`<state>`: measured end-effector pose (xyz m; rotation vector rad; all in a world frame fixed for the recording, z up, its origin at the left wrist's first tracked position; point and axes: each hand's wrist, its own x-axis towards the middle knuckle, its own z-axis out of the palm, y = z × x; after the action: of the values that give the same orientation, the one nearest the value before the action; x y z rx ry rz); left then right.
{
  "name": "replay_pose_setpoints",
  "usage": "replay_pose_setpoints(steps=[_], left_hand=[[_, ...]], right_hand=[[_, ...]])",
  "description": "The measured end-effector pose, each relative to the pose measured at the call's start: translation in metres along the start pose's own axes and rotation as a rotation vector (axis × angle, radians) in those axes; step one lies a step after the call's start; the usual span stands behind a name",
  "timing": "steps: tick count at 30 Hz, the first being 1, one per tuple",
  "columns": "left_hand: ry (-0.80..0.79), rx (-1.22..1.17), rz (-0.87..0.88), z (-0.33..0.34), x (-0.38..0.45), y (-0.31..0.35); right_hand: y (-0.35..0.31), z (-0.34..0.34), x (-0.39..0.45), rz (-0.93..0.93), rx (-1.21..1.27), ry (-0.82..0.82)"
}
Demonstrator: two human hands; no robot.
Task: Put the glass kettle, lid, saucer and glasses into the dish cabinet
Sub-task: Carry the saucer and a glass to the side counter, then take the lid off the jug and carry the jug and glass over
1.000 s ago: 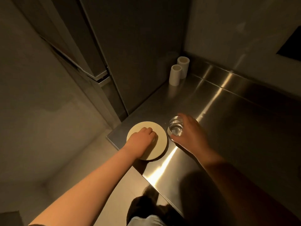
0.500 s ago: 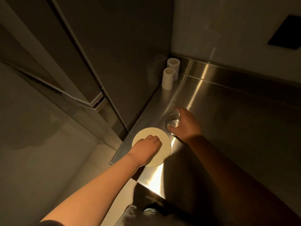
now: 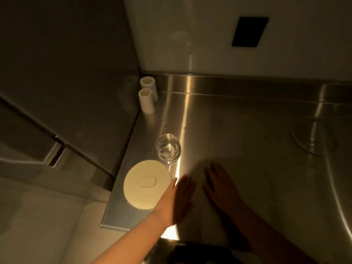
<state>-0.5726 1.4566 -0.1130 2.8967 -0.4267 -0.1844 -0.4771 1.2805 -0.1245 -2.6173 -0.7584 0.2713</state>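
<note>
Saucer (image 3: 147, 184) sits flat at the counter's (image 3: 247, 130) near corner, just outboard of your left hand (image 3: 180, 199); glass (image 3: 168, 148) stands upright just past it, ahead of both hands. Both hands are flat, fingers straight, holding nothing; right hand (image 3: 222, 184) is beside the left. To lift the saucer, get fingertips under the rim; take the glass by its wall. Count: one saucer, one glass, two white cylinders (image 3: 146, 101) in the far corner. No kettle in view.

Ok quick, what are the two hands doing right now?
Left hand: open, fingers straight, holding nothing.
Right hand: open, fingers straight, holding nothing.
</note>
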Motion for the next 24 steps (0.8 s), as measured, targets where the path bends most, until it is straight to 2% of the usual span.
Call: replay_pose_setpoints(steps=[2,5,9,11,13,17,19,24], left_hand=[[-0.097,0.110,0.002,0.013,0.012,0.023],[-0.113,0.122,0.023,0.030,0.033,0.051],[-0.234,0.010,-0.008,0.032,0.063,0.093],[-0.213,0.053,0.030,0.037,0.079,0.120],[-0.254,0.096,0.052,0.043,0.094,0.153],[-0.193,0.117,0.054,0.052,0.128,0.225],[-0.167,0.124,0.061,0.057,0.145,0.263],[-0.222,0.067,0.066,0.075,0.188,0.349]], right_hand=[[0.019,-0.007,-0.038,0.026,-0.032,0.064],[0.047,-0.023,-0.086,0.064,-0.124,0.105],[0.084,-0.046,-0.125,0.184,-0.156,0.073],[0.106,-0.057,-0.140,0.243,-0.132,0.019],[0.134,-0.063,-0.156,0.248,-0.139,0.041],[0.196,-0.083,-0.195,0.201,-0.133,0.052],[0.228,-0.096,-0.210,0.188,-0.105,0.007],[0.306,-0.118,-0.241,0.193,-0.061,-0.021]])
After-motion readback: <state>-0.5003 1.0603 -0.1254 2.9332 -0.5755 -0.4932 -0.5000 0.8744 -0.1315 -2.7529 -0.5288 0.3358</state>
